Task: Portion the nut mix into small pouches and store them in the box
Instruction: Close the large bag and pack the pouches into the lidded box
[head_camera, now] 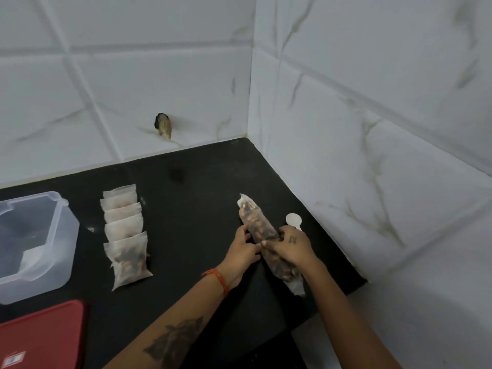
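Note:
A long clear bag of nut mix [255,222] lies rolled up on the black counter [191,209], near the right wall. My left hand [243,247] grips its left side with curled fingers. My right hand [291,249] holds the bag from the right and over the top. A white plastic spoon [293,219] lies just behind my right hand. Several filled small pouches [125,233] lie in an overlapping row at centre left. The clear plastic box [32,243] stands open at the far left. Its red lid [42,336] lies in front of it.
White tiled walls meet in a corner behind and to the right of the counter. A dark hole [163,125] shows in the back wall. The counter's front right edge [332,296] ends close to my right forearm.

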`<action>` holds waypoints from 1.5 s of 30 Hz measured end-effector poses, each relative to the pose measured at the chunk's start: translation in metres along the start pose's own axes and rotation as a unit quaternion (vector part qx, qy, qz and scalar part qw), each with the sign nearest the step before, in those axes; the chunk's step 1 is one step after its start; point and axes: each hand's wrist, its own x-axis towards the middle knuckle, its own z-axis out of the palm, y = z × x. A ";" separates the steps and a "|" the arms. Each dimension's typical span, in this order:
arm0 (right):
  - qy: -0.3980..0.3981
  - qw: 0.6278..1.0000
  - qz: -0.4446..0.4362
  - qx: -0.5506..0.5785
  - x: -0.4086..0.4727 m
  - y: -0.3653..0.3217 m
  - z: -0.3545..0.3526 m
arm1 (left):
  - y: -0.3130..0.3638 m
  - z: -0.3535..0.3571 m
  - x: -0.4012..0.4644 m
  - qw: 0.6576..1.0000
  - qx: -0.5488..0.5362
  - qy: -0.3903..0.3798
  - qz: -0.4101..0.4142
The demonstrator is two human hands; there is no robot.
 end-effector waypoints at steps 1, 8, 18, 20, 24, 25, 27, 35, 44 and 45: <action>-0.013 1.000 0.002 0.017 0.002 0.000 0.000 | -0.001 0.000 0.000 1.000 -0.007 0.002 0.006; -0.034 0.986 0.000 0.165 -0.002 -0.005 -0.003 | -0.005 -0.010 -0.006 0.994 0.070 0.000 0.080; -0.204 0.903 -0.103 0.364 -0.035 -0.070 -0.013 | 0.037 -0.104 -0.024 0.613 0.656 0.185 0.399; -0.224 0.902 -0.121 0.348 -0.041 -0.089 -0.008 | 0.048 -0.127 -0.030 0.570 0.692 0.175 0.407; -0.254 0.884 -0.133 0.370 -0.053 -0.129 0.008 | 0.058 -0.172 -0.049 0.547 0.692 0.180 0.435; -0.258 0.881 -0.139 0.372 -0.056 -0.140 0.013 | 0.060 -0.183 -0.055 0.555 0.681 0.186 0.440; -0.263 0.875 -0.147 0.380 -0.063 -0.162 0.025 | 0.065 -0.205 -0.068 0.574 0.654 0.203 0.449; -0.349 0.803 -0.186 0.446 -0.089 -0.229 0.073 | 0.078 -0.291 -0.121 0.683 0.513 0.321 0.409; -0.271 0.794 -0.274 0.471 -0.097 -0.317 0.125 | 0.102 -0.345 -0.148 0.777 0.335 0.392 0.361; -0.264 0.791 -0.281 0.474 -0.096 -0.325 0.131 | 0.104 -0.352 -0.150 0.787 0.317 0.388 0.360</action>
